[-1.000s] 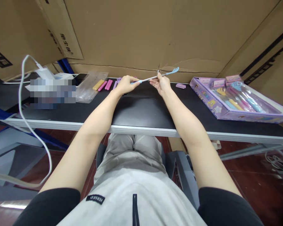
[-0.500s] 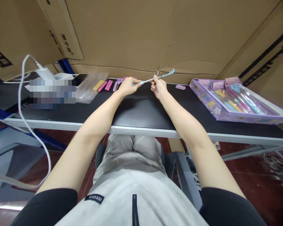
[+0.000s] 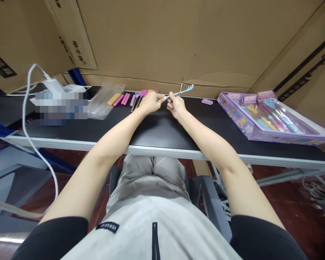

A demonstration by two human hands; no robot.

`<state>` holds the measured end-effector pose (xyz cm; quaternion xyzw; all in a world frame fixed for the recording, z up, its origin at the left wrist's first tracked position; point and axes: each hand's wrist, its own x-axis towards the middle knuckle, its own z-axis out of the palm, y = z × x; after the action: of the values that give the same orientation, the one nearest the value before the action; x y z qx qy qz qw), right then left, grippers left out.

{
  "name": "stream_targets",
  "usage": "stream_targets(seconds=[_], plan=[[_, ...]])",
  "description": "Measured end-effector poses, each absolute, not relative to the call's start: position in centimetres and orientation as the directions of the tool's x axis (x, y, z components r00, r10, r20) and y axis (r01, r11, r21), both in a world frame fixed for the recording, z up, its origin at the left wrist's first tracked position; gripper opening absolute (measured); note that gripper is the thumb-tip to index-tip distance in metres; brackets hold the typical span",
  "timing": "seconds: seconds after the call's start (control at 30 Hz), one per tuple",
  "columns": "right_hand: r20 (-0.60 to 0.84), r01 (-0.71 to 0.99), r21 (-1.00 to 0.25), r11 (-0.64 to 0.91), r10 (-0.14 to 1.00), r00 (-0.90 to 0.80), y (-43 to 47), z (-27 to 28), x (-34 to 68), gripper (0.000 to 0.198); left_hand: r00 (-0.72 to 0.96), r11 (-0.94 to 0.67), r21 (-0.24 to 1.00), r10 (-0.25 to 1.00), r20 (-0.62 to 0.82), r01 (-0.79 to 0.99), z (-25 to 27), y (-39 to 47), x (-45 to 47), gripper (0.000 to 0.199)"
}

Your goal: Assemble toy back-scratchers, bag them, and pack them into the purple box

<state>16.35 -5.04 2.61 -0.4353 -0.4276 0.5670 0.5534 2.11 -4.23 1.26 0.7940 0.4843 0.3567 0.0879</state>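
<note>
A light blue back scratcher (image 3: 189, 89) with a claw-shaped end is held between both hands above the black table (image 3: 162, 133), its claw pointing right. My left hand (image 3: 151, 102) is closed around its handle end. My right hand (image 3: 176, 105) pinches the metal shaft close below the claw. A thin whitish strip (image 3: 181, 86) stands up beside the right fingers; what it is I cannot make out. Just left of my left hand lie several pink, purple and yellow claw heads (image 3: 144, 92) on dark stems, partly covered by that hand.
Pink handles (image 3: 126, 99), a yellow handle (image 3: 113, 99) and a clear plastic bag (image 3: 100, 108) lie on the left. A small pink piece (image 3: 207, 102) sits right of my hands. Farther right stands a purple box (image 3: 241, 121) with wrapped scratchers. A white cable (image 3: 24, 108) hangs at left.
My hands have come closer together, and less shaft shows between them. The claw end has moved left and slightly down. More of the loose claw heads' stems is uncovered.
</note>
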Motion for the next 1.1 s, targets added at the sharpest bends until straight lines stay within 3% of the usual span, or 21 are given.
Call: stream_targets(seconds=[0.13, 0.53, 0.83, 1.1], plan=[[-0.010, -0.237, -0.971, -0.014, 1.000, -0.019, -5.3, 2.8, 16.2, 0.055, 0.209, -0.449, 0.473, 0.855, 0.475, 0.758, 1.5, -4.9, 2.9, 0.032], [-0.069, -0.180, -0.981, -0.073, 0.997, -0.026, -4.0, 2.9, 16.8, 0.046, 0.188, -0.444, 0.466, 0.847, 0.497, 0.765, 0.8, -4.3, 3.5, 0.033], [-0.041, -0.250, -0.968, 0.013, 0.977, 0.210, -1.1, 3.6, 21.1, 0.046, 0.260, -0.472, 0.462, 0.854, 0.450, 0.751, 1.0, -4.2, 3.8, 0.030], [0.015, -0.252, -0.966, 0.052, 0.989, 0.150, -1.2, 3.6, 20.6, 0.055, 0.208, -0.525, 0.485, 0.799, 0.564, 0.699, 0.6, -5.0, 4.5, 0.028]])
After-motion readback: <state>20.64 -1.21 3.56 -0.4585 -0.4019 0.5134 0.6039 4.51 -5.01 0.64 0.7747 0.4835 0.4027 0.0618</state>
